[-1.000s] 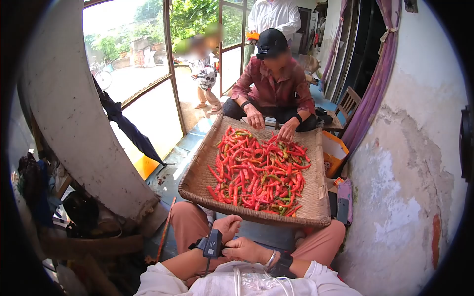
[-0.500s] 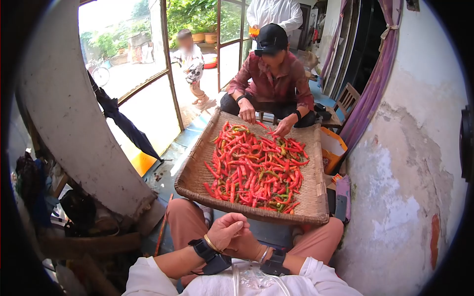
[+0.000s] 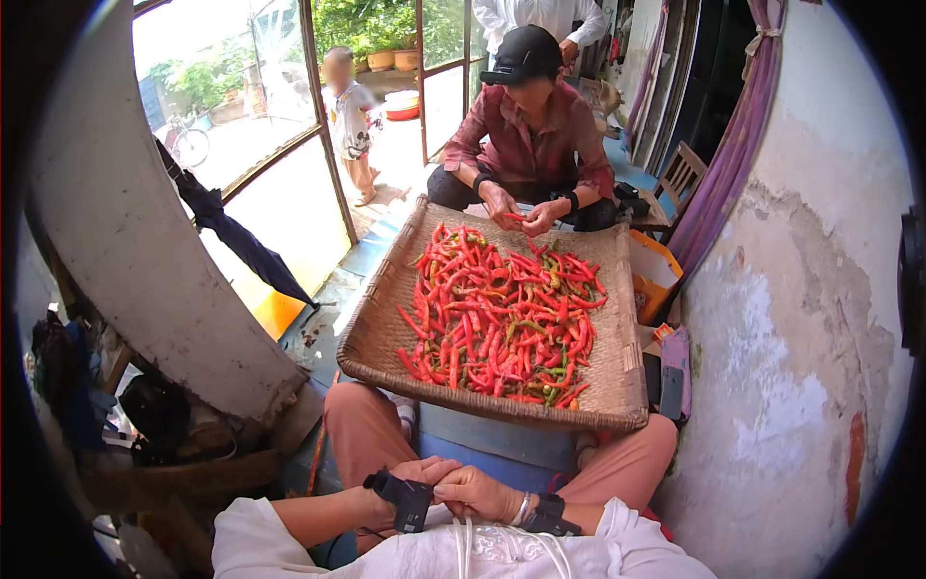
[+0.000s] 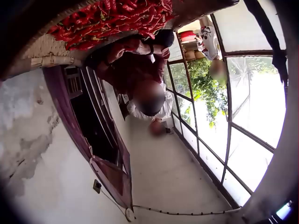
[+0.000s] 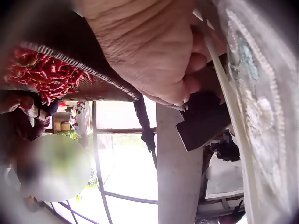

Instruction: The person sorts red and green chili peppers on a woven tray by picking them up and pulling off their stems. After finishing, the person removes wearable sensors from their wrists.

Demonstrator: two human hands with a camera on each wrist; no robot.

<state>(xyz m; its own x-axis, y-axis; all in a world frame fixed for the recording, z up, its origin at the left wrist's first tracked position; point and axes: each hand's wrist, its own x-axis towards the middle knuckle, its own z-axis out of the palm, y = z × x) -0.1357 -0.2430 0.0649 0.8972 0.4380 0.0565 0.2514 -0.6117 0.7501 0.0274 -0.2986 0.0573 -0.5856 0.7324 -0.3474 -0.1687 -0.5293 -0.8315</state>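
Observation:
In the head view my left hand (image 3: 431, 469) and right hand (image 3: 482, 494) meet low over my lap. The right hand overlaps the left, its loosely bent fingertips close to the black wrist camera (image 3: 410, 502) on my left wrist. The right wrist view shows the back of my right hand (image 5: 145, 51) and its bent fingers; no chili is seen in either hand. Beyond my knees, a square woven tray (image 3: 386, 359) holds a heap of red and some green chilies (image 3: 502, 318). A person opposite (image 3: 526, 135) pinches a red chili (image 3: 516, 217) above its far edge.
A yellow box (image 3: 654, 275), a phone (image 3: 672, 391) and a wooden chair (image 3: 680, 188) stand or lie right of the tray. At left, a folded umbrella (image 3: 241, 236) leans by the glass door. A child (image 3: 349, 125) and another person (image 3: 540, 19) stand behind.
My hands rose slightly, then lowered together toward my lap, with the left wrist turning. The person opposite picked a red chili off the heap and drew it back. The child shifted left.

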